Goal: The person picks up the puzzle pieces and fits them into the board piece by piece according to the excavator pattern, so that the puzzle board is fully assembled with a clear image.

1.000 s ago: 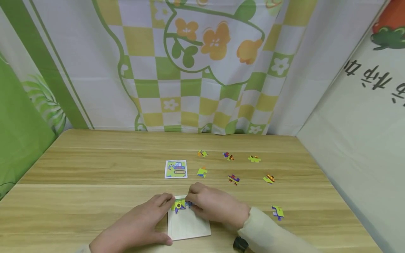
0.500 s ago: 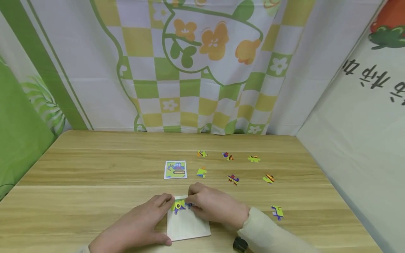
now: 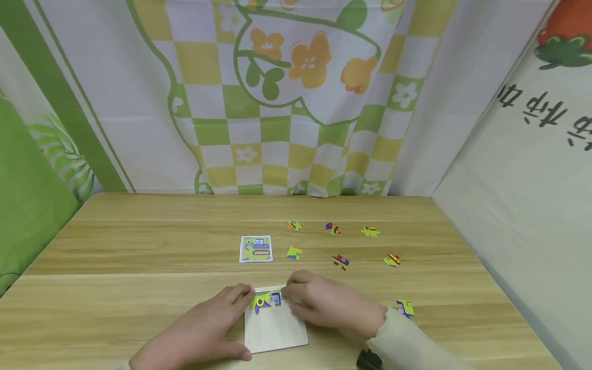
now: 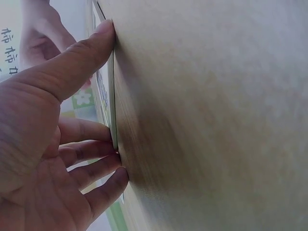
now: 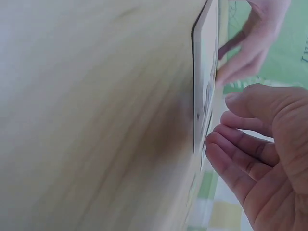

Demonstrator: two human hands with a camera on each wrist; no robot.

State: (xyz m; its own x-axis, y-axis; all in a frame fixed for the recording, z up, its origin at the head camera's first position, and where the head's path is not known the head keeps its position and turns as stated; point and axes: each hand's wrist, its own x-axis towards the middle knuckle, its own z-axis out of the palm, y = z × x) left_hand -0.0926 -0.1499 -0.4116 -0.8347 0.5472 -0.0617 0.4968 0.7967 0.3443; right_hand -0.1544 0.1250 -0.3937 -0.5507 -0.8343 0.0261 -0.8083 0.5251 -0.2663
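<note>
A pale wooden puzzle board [image 3: 276, 331] lies on the table in the head view. Along its far edge sit joined puzzle pieces [image 3: 260, 302], lime green with yellow, blue and purple. My left hand [image 3: 208, 321] steadies the board: the thumb touches the left edge near the front, while the fingers rest at the far left corner. In the left wrist view these fingers [image 4: 98, 171] look nearly straight. Beside the board's far right corner is my right hand [image 3: 324, 303], its fingers loosely bent. Nothing shows between its thumb [image 5: 250, 101] and fingers in the right wrist view.
A small picture card [image 3: 256, 249] of a digger lies behind the board. Several loose pieces are spread to the back and right, among them a lime and blue one [image 3: 294, 252], a purple one [image 3: 340, 262] and another [image 3: 405, 308] right of my right hand.
My right hand has let go of a blue and lime puzzle piece and shifted right, uncovering it next to the yellow-circle piece. The left hand stays at the board's left edge.
</note>
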